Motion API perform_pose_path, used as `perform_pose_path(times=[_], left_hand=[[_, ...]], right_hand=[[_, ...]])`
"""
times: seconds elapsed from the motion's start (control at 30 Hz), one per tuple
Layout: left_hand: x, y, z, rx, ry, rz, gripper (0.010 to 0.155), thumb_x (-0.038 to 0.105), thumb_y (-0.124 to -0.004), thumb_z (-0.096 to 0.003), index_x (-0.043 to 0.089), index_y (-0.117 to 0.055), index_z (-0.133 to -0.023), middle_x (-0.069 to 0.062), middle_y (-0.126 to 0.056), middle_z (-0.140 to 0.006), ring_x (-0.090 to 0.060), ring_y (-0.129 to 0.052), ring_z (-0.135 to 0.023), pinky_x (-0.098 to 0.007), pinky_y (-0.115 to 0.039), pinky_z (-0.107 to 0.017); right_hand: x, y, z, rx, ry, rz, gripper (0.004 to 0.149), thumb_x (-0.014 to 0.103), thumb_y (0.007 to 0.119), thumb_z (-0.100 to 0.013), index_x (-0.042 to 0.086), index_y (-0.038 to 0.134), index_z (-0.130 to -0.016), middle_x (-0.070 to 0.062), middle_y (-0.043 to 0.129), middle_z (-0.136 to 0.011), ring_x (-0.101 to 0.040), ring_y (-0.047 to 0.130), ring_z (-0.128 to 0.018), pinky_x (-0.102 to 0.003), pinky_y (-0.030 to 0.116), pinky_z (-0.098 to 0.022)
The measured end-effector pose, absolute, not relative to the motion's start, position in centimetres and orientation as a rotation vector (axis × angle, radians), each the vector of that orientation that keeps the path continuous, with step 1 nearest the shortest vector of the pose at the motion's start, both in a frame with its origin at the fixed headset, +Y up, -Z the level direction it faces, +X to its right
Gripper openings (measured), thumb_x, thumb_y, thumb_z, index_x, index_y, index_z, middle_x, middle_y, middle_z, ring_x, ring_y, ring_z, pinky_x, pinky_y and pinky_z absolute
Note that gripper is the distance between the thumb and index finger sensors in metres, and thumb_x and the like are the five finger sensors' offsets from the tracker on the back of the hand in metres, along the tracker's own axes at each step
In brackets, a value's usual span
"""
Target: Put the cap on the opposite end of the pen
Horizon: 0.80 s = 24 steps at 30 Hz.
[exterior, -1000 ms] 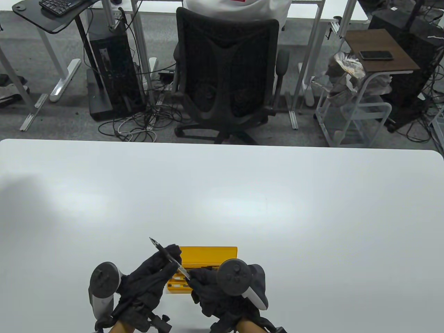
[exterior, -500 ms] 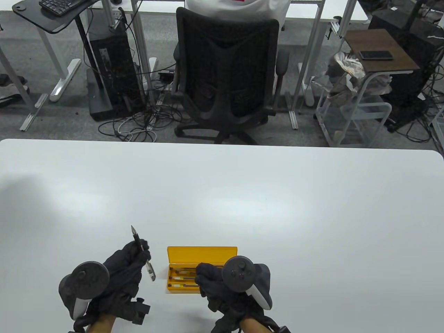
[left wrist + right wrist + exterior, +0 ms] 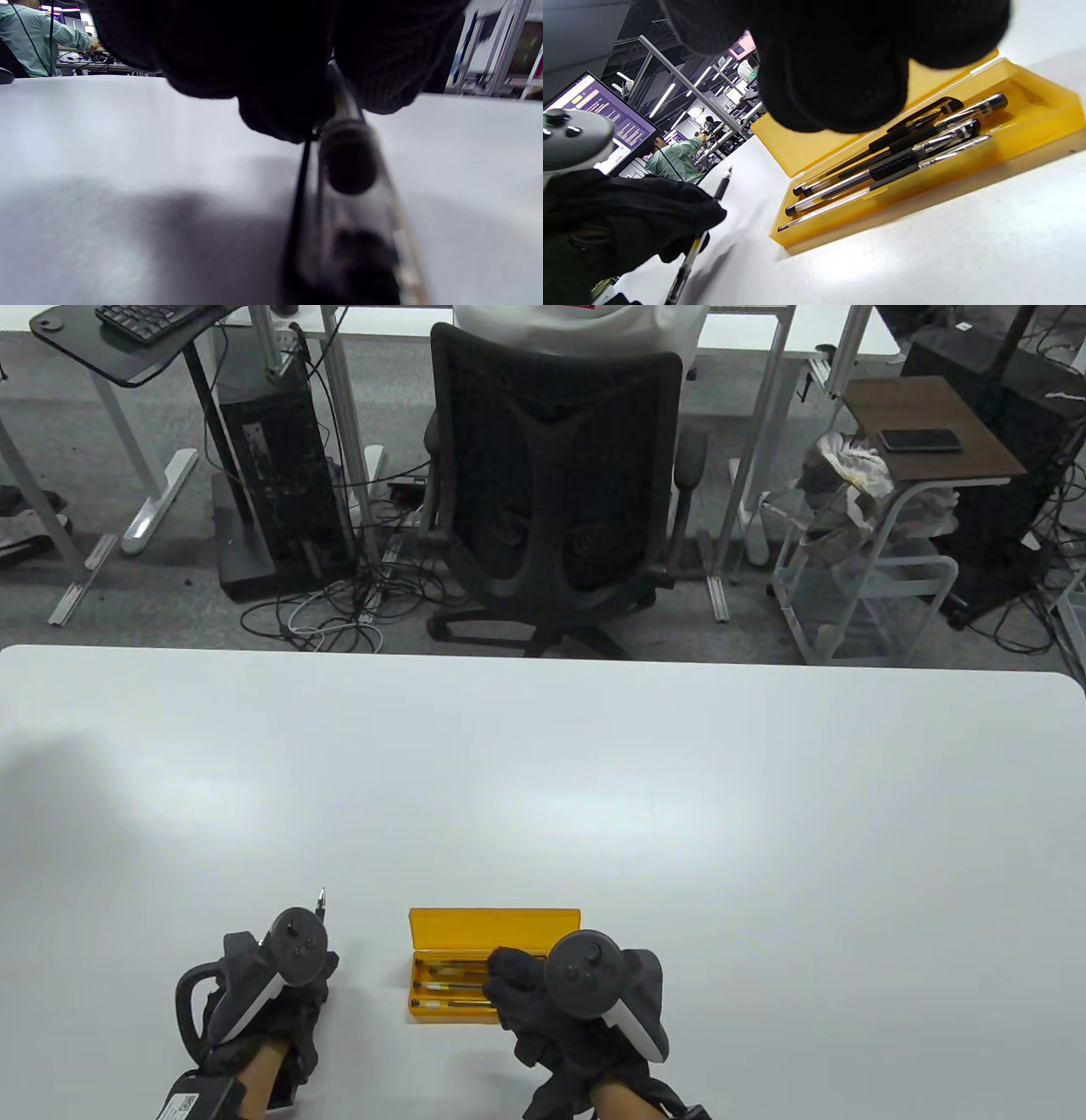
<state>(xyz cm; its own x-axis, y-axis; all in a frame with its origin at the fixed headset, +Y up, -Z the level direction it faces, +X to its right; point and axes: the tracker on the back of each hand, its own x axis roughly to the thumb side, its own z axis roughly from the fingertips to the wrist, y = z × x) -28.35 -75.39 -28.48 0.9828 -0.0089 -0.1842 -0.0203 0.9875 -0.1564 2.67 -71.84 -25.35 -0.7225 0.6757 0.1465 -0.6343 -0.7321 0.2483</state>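
— What's the left hand [image 3: 271, 1001] got?

— The pen [image 3: 321, 902]. The gloved fingers [image 3: 280, 93] are closed round the barrel, low over the white table [image 3: 543, 780]. From above you only see the bare tip poking out past the tracker [image 3: 293, 937], pointing away from the person. In the left wrist view the clear cap [image 3: 360, 212] sits on the near end of the pen, right up against the lens and blurred, with its clip running alongside.

— So the cap's on the back end?

— It looks that way; the writing tip is uncovered and the clear sleeve is at the other end. How firmly it is seated I can't tell.

— And the right hand [image 3: 551, 1001]?

— It hangs over the right part of the yellow pen case [image 3: 492, 925], just beside the left hand. The fingers [image 3: 835, 72] look curled, dark and close to the wrist camera. Whether they have hold of anything I can't say; nothing shows between them.

— What's in the case?

— It lies open, lid folded back flat, with a few pens [image 3: 903, 156] side by side in the tray, black grips and clear barrels. Beyond the table stands a black office chair [image 3: 551, 492].
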Motion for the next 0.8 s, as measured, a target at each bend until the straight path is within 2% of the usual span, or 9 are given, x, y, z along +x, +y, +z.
perform_pose_path(times=[0.13,0.3,0.8], left_hand=[[-27.9,-76.4,-28.8,-0.205,0.188,-0.058,0.056,0.042,-0.090,-0.0470,0.004,-0.084,-0.088,-0.013,-0.102,-0.054,-0.026,-0.095,-0.043,-0.060,-0.066,-0.062],[-27.3,-76.7,-28.8,-0.170,0.176,-0.103,0.057,0.043,-0.089,-0.0468,0.005,-0.084,-0.088,-0.012,-0.102,-0.054,-0.026,-0.095,-0.043,-0.059,-0.066,-0.063],[-27.3,-76.7,-28.7,-0.184,0.169,-0.105,0.060,0.046,-0.088,-0.0468,0.004,-0.082,-0.090,-0.012,-0.101,-0.057,-0.028,-0.094,-0.045,-0.061,-0.065,-0.063]], right_hand=[[2.8,-71.8,-25.4,0.292,0.244,2.389,0.054,0.039,0.074,-0.044,0.010,0.081,-0.090,-0.009,0.103,-0.056,-0.021,0.102,-0.035,-0.038,0.086,-0.027],[2.8,-71.8,-25.4,0.296,0.250,2.390,0.055,0.039,0.074,-0.044,0.010,0.080,-0.090,-0.009,0.103,-0.056,-0.021,0.102,-0.035,-0.038,0.085,-0.027],[2.9,-71.8,-25.4,0.288,0.266,2.390,0.055,0.039,0.074,-0.044,0.010,0.080,-0.091,-0.009,0.103,-0.057,-0.022,0.102,-0.036,-0.039,0.085,-0.028]])
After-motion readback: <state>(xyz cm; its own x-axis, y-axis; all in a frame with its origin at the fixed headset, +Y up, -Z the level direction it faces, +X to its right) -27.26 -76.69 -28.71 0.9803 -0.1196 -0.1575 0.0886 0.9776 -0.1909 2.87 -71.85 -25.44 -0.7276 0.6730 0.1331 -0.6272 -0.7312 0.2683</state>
